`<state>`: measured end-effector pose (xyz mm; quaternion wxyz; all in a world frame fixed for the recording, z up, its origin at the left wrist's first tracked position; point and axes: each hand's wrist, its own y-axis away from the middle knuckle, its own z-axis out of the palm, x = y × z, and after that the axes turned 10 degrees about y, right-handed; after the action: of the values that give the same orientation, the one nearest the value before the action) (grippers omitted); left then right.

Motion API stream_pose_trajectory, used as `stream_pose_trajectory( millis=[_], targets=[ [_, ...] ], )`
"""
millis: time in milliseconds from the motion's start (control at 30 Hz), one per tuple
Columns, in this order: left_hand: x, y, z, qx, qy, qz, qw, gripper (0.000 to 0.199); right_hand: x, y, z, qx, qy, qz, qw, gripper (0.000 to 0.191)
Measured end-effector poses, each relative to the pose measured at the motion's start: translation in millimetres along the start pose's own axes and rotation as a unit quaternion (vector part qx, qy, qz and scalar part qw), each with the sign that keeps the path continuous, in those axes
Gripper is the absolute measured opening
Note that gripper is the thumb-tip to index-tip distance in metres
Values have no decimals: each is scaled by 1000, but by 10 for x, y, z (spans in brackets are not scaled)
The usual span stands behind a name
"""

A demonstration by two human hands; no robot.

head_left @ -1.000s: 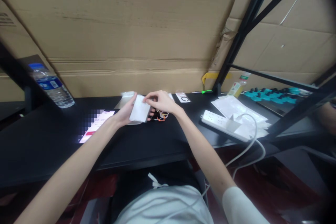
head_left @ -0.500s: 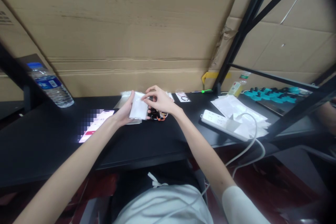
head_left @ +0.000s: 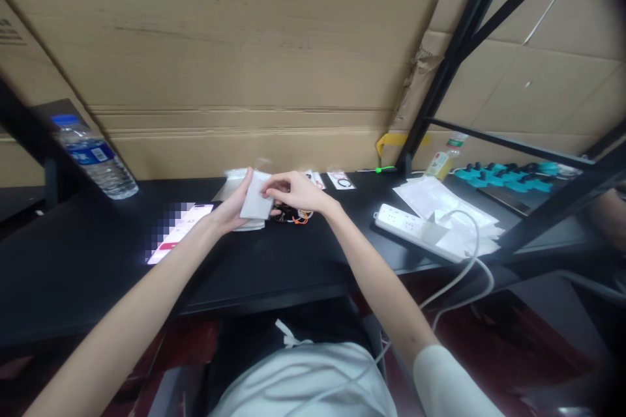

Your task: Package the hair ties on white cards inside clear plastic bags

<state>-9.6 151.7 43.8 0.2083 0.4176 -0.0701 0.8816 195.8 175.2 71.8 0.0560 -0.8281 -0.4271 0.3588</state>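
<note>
A flat white packet [head_left: 254,199] lies in my left hand [head_left: 231,210], thumb along its left edge and fingertips showing past its right edge. My right hand [head_left: 298,190] has its fingers bent together at the packet's upper right side; whether they pinch its edge or something thin is too small to tell. Beneath my left hand are more white packets [head_left: 252,226] and a clear bag [head_left: 229,184]. Dark and orange corded items [head_left: 299,216] lie under my right hand. Behind them sits a small card with a black loop [head_left: 341,180].
On the black table [head_left: 274,267] a lit phone [head_left: 188,228] and a water bottle [head_left: 100,159] are at left. To the right are a white power strip [head_left: 415,229], white bags [head_left: 440,199], a yellowish bottle [head_left: 440,161], teal items [head_left: 503,177] and a black metal frame [head_left: 452,52].
The packet has tilted in my left hand and its face looks plainer. My right hand has shifted slightly left and down, its fingers now more bent. A clear film edge shows behind the packet.
</note>
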Motion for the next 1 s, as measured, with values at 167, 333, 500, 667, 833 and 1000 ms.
stream_pose_trajectory(
  millis=[167, 333, 500, 667, 833, 1000],
  targets=[
    [14, -3, -15, 24, -1, 5, 1000, 57, 31, 0, -32, -50, -34, 1, 998, 26],
    [11, -11, -4, 21, -7, 9, 1000, 59, 39, 14, -89, -85, -113, 24, 990, 32],
    [-5, -22, 17, 25, -12, 46, 999, 63, 30, 10, -103, -33, -130, 35, 990, 32],
    [-23, -30, 1, 16, -29, 49, 998, 72, 61, -2, -104, -37, -149, 47, 987, 38],
    [-24, -42, -37, 26, -47, 42, 998, 76, 80, -18, -95, -9, -139, 41, 989, 37],
    [6, -25, -30, 32, -51, 57, 997, 78, 121, -22, -149, 82, -64, 67, 992, 31]
  ],
)
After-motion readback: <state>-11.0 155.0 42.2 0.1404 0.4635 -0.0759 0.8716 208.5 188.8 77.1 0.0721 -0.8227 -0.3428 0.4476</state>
